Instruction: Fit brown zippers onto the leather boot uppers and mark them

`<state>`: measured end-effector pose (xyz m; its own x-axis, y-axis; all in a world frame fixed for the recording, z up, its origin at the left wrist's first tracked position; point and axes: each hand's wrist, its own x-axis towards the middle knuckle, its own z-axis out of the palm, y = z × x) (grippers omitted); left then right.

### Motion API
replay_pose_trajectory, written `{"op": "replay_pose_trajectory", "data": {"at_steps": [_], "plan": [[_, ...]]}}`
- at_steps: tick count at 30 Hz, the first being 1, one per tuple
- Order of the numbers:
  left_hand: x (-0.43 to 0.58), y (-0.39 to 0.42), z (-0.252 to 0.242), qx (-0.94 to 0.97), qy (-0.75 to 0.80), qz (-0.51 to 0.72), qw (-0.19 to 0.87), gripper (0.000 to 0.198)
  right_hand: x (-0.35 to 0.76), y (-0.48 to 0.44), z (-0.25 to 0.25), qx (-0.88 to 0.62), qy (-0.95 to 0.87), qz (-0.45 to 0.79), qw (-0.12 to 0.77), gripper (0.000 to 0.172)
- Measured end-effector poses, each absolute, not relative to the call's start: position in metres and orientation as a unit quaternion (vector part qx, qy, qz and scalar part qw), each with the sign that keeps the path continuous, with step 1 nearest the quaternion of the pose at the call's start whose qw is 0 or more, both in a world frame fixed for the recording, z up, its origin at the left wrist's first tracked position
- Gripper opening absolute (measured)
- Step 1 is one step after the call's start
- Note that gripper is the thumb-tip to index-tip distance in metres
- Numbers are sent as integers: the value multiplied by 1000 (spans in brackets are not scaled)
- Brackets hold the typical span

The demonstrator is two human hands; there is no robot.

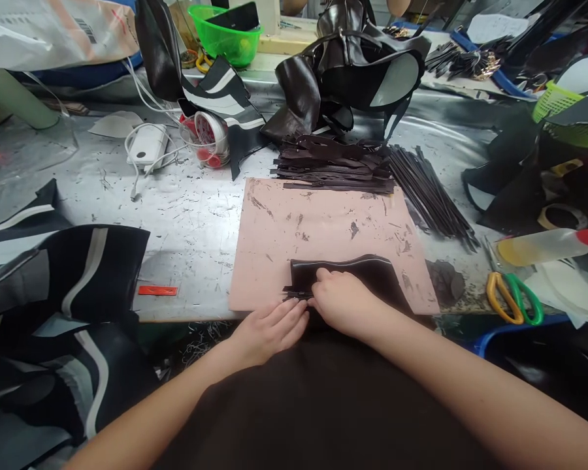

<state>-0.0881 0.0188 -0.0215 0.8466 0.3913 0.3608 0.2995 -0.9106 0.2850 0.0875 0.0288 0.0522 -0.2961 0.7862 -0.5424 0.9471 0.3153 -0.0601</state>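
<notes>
A dark brown, glossy leather piece (357,264) lies at the front of the pink board (274,225), its far edge wavy. Along its near left side shows a dark zipper (296,295) with its end sticking out to the left. My right hand (345,300) rests over the leather, fingers curled and closed at the zipper. Just left of it, my left hand (269,329) has its fingers stretched out flat, the tips touching the zipper's near edge. The two hands' fingertips almost meet. Part of the zipper and the leather is hidden under the right hand and forearm.
Stacked zippers (333,163) and a bundle of dark strips (434,196) lie behind the board. Scissors (512,297) and a glue bottle (543,248) stand right. Leather boot parts (102,267) cover the left, near an orange strip (157,290). A green basket (228,39) sits behind.
</notes>
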Motion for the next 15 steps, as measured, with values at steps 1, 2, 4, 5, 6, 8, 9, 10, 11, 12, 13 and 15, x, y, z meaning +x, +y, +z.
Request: {"op": "replay_pose_trajectory", "data": {"at_steps": [1, 2, 4, 5, 6, 8, 9, 10, 11, 12, 13, 15], "plan": [[-88, 18, -22, 951, 184, 192, 159, 37, 87, 28, 53, 557, 781, -187, 213, 29], [-89, 17, -23, 943, 194, 181, 201, 38, 88, 28, 54, 563, 777, -186, 214, 29], [-89, 16, -24, 926, 219, 169, 256, 37, 95, 28, 60, 581, 761, -187, 219, 32], [-89, 15, -25, 923, 228, 162, 264, 36, 101, 27, 63, 588, 754, -194, 219, 33], [-89, 15, -25, 926, 232, 154, 256, 36, 109, 27, 66, 591, 749, -208, 215, 32], [-89, 15, -24, 945, 223, 141, 193, 37, 125, 26, 71, 587, 746, -247, 191, 24], [-88, 15, -23, 958, 208, 138, 144, 39, 133, 26, 72, 585, 744, -268, 178, 19], [-88, 16, -22, 968, 190, 138, 90, 40, 139, 25, 73, 587, 740, -283, 165, 15], [-87, 16, -21, 974, 173, 139, 37, 41, 143, 24, 72, 593, 734, -292, 158, 14], [-86, 16, -20, 977, 159, 140, -14, 40, 146, 24, 71, 603, 725, -293, 154, 15], [-84, 16, -19, 977, 150, 139, -61, 39, 147, 23, 69, 615, 717, -291, 153, 17], [-82, 17, -18, 970, 146, 142, -136, 34, 145, 21, 66, 632, 705, -282, 155, 21]]}}
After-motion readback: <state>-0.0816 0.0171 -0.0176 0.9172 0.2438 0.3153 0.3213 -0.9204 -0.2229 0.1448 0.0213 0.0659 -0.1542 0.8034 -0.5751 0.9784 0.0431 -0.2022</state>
